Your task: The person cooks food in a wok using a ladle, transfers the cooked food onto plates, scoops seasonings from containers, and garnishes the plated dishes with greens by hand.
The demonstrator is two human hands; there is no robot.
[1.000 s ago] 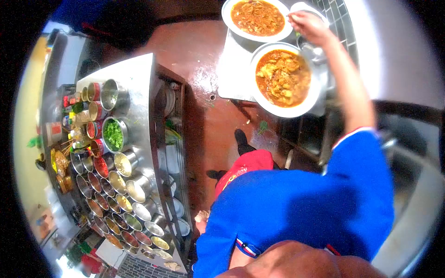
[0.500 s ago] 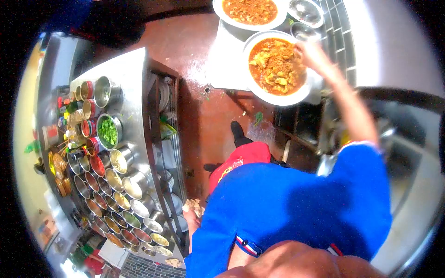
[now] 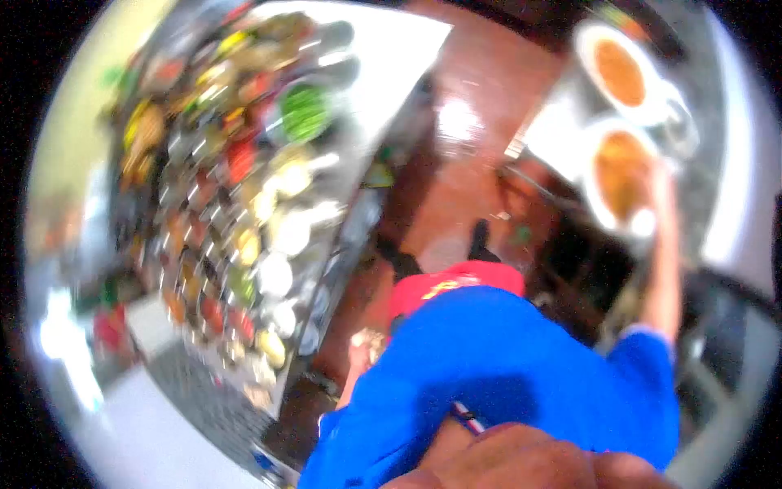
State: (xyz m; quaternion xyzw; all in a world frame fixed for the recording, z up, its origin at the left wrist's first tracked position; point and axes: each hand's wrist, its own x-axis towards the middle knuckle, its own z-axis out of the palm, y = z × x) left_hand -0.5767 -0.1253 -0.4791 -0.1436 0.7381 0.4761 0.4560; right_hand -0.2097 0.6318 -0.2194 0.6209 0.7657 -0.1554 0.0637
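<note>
My right hand is stretched out over the right rim of a large white bowl of orange-red saucy food. Motion smears its fingers, so their grip is unclear. Low by my left side, my left hand is closed around a crumpled beige cloth. A second white bowl with similar orange-red food stands beyond the first on the same pale table.
On my left is a steel counter crowded with metal containers of ingredients, among them a pot of chopped greens. Red floor lies between the counter and the pale table. Shelves sit under the counter.
My view has swung to the left and blurred, so the counter shows more fully and the bowls sit farther right. The right hand stays at the nearer bowl; the left still holds the cloth.
</note>
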